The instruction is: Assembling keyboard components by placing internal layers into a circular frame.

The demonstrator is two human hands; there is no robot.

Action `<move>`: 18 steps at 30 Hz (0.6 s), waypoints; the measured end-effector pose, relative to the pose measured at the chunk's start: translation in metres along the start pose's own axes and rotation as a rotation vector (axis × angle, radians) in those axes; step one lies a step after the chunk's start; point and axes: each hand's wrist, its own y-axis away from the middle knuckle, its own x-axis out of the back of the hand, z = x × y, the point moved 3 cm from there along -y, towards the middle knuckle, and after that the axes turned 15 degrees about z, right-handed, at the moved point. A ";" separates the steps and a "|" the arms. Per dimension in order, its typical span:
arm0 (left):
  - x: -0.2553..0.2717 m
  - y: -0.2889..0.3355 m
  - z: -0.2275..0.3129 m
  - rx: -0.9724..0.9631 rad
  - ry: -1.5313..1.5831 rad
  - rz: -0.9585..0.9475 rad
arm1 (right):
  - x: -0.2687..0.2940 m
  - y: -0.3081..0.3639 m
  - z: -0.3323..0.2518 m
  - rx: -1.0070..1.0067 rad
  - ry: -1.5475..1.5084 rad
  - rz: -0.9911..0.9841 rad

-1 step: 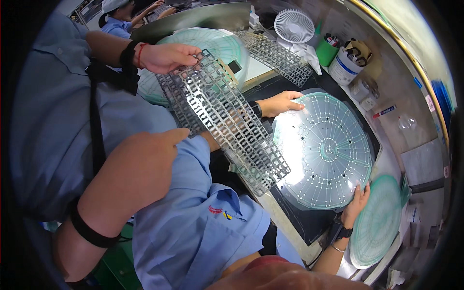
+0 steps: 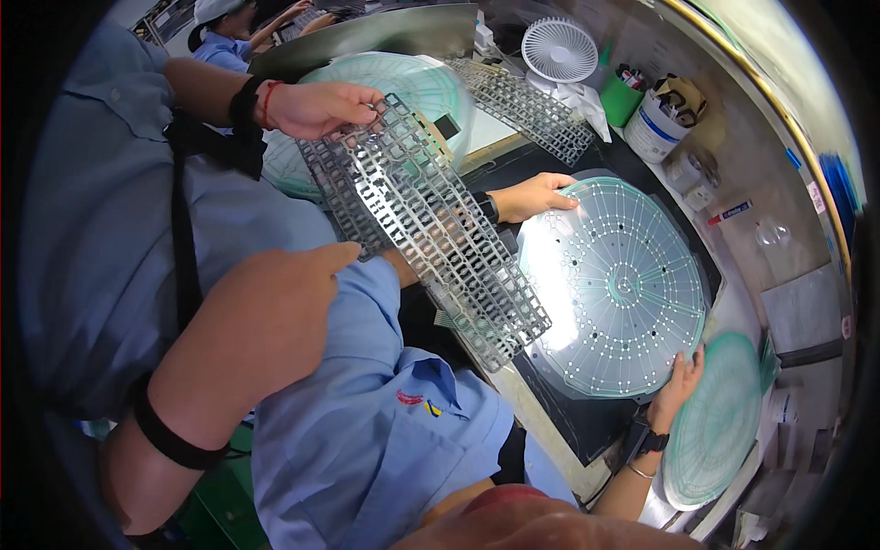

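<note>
A round, clear circuit film (image 2: 605,293) with white dots in rings and thin green lines lies over a black work surface, glare on its left side. At its upper left rim, my left hand (image 2: 534,197) is closed, thumb on top and some fingers hidden. Lower right, my right hand (image 2: 676,383) grips the edge. A co-worker's hand (image 2: 325,110) on the left holds perforated metal keyboard plates (image 2: 431,220) between me and my left forearm. Near the plates' lower left edge, the co-worker's other hand (image 2: 307,280) has its index finger extended.
Greenish round films are stacked at the back (image 2: 376,78) and at the right (image 2: 720,412). Farther back are another keyboard plate (image 2: 536,110), a white fan (image 2: 557,48), a green cup (image 2: 621,99) and a white bucket (image 2: 655,128). Another person (image 2: 225,41) sits far left.
</note>
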 end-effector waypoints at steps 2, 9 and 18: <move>0.021 0.020 0.005 0.022 -0.030 0.004 | -0.003 0.001 -0.017 0.206 0.169 0.209; 0.056 0.048 0.018 0.063 -0.129 -0.032 | -0.102 0.037 -0.118 0.444 0.328 -0.337; 0.055 0.055 0.020 0.112 -0.078 -0.052 | -0.361 0.069 -0.112 0.548 0.355 -0.979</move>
